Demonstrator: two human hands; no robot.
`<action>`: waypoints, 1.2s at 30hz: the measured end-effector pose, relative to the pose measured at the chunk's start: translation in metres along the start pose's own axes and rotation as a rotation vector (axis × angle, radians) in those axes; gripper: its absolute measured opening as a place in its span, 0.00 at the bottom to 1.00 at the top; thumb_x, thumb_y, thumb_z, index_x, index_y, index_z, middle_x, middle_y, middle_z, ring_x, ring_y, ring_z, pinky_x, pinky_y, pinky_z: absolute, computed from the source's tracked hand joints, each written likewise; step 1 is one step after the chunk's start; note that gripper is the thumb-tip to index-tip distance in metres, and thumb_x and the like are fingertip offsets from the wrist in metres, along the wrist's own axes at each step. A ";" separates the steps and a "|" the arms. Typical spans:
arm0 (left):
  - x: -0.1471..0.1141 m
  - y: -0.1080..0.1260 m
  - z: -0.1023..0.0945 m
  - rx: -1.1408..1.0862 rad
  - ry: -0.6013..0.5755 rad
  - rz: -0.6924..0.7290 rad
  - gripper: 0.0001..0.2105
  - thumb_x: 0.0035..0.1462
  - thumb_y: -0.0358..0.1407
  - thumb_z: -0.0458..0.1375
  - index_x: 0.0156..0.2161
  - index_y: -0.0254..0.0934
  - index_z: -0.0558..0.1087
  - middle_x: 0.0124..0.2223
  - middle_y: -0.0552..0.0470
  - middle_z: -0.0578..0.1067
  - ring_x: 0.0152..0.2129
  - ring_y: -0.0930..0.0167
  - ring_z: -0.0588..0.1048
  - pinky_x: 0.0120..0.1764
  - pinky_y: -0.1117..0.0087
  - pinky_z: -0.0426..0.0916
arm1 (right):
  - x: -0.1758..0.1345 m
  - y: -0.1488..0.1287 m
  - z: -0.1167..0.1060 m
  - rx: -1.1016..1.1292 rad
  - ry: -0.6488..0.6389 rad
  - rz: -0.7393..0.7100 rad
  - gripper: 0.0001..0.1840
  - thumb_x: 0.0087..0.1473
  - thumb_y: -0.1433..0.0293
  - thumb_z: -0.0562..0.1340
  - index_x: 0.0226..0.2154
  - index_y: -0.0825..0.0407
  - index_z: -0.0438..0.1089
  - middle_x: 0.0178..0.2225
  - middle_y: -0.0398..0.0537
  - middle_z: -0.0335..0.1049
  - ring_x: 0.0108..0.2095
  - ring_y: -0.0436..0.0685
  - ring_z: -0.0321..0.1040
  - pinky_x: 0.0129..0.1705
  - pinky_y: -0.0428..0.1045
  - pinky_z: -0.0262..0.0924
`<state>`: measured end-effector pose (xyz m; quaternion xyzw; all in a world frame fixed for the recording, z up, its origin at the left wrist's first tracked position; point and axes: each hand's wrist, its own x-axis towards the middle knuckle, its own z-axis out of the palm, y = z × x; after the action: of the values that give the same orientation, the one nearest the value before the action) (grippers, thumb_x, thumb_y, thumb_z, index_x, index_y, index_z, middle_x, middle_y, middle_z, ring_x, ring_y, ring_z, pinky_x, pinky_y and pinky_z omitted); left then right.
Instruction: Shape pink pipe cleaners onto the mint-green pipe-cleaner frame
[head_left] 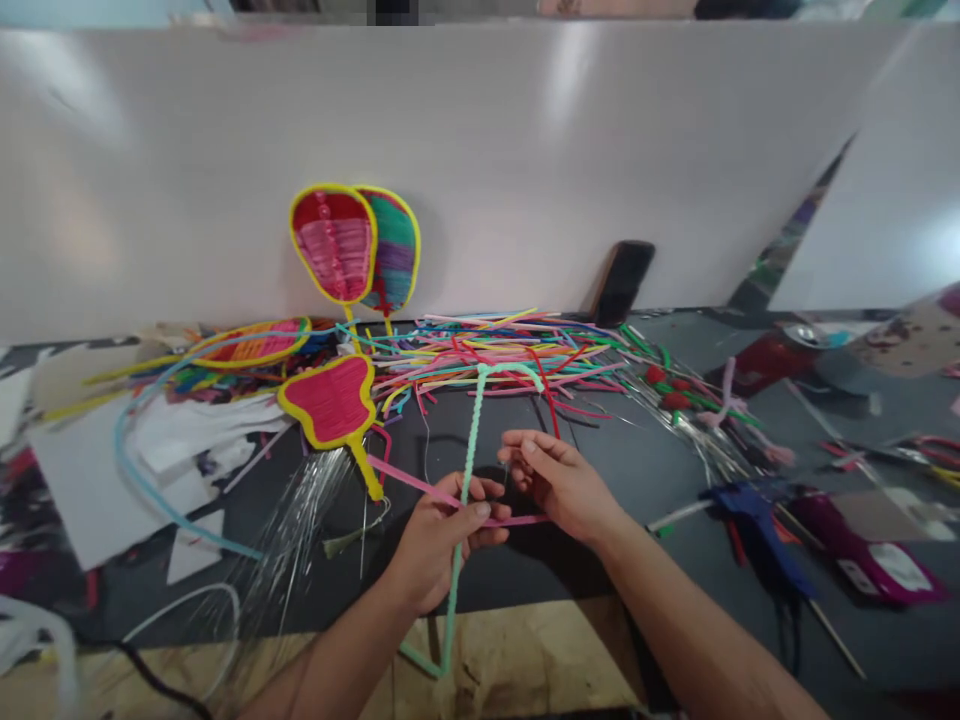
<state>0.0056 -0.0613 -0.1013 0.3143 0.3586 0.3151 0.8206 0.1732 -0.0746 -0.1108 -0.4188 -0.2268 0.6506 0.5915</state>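
Note:
My left hand [442, 545] is closed on a mint-green pipe cleaner [471, 440] and a pink pipe cleaner [412, 478], which cross at its thumb and fingers. The green one stands tall, bends over at the top, and bends again below the hand. To the right, my right hand [562, 485] has curled fingers, with thumb and index finger close together. Whatever lies between them is too small to make out. The right end of the pink pipe cleaner reaches this hand's lower edge. Left of my hands lies a pink fan-shaped piece [330, 402] with yellow edging.
Behind my hands is a pile of colored pipe cleaners [495, 350]. Two round fan shapes [334, 240] lean on the white partition [480, 130], and a phone [624, 282] stands there. A blue glue gun [765, 540], a red can [776, 358] and scissors [934, 450] are right.

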 end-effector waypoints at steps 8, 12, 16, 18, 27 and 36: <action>0.001 -0.002 0.001 -0.008 -0.041 -0.086 0.09 0.45 0.30 0.65 0.31 0.35 0.68 0.38 0.51 0.75 0.31 0.72 0.77 0.30 0.75 0.74 | 0.001 0.001 0.002 0.143 -0.059 0.012 0.10 0.45 0.64 0.67 0.32 0.52 0.74 0.29 0.44 0.73 0.22 0.45 0.59 0.24 0.43 0.55; 0.001 -0.002 0.002 0.004 -0.042 -0.109 0.10 0.46 0.30 0.65 0.31 0.34 0.67 0.39 0.47 0.77 0.32 0.70 0.77 0.31 0.75 0.73 | 0.003 0.002 0.002 0.168 -0.055 0.021 0.11 0.45 0.62 0.67 0.30 0.52 0.74 0.27 0.44 0.73 0.20 0.45 0.57 0.22 0.42 0.52; 0.002 -0.002 0.002 0.029 -0.012 -0.128 0.10 0.46 0.30 0.65 0.31 0.35 0.66 0.39 0.47 0.78 0.32 0.70 0.78 0.30 0.75 0.73 | 0.004 0.003 0.001 0.164 -0.045 0.012 0.11 0.45 0.61 0.68 0.29 0.52 0.73 0.26 0.43 0.72 0.20 0.44 0.57 0.21 0.42 0.52; 0.002 -0.003 0.002 0.038 0.001 -0.135 0.10 0.45 0.30 0.65 0.31 0.34 0.66 0.39 0.47 0.78 0.31 0.70 0.78 0.29 0.75 0.73 | 0.005 0.003 0.001 0.165 -0.037 0.005 0.11 0.45 0.62 0.68 0.28 0.52 0.73 0.25 0.43 0.72 0.20 0.44 0.57 0.22 0.42 0.53; 0.001 -0.003 0.006 0.026 0.032 -0.115 0.10 0.46 0.29 0.65 0.31 0.33 0.67 0.39 0.46 0.78 0.32 0.69 0.78 0.29 0.75 0.73 | 0.007 0.005 -0.001 0.203 -0.022 0.001 0.11 0.44 0.63 0.69 0.28 0.54 0.73 0.25 0.44 0.72 0.21 0.43 0.59 0.22 0.40 0.54; 0.000 -0.003 0.008 -0.095 0.022 -0.040 0.08 0.45 0.26 0.64 0.30 0.32 0.70 0.38 0.49 0.76 0.37 0.68 0.77 0.36 0.73 0.73 | 0.007 0.006 -0.001 0.217 -0.044 0.015 0.09 0.47 0.64 0.67 0.29 0.54 0.72 0.25 0.44 0.72 0.20 0.43 0.58 0.20 0.40 0.52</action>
<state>0.0129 -0.0657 -0.0988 0.2644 0.3584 0.3186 0.8367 0.1709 -0.0690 -0.1184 -0.3397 -0.1647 0.6846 0.6236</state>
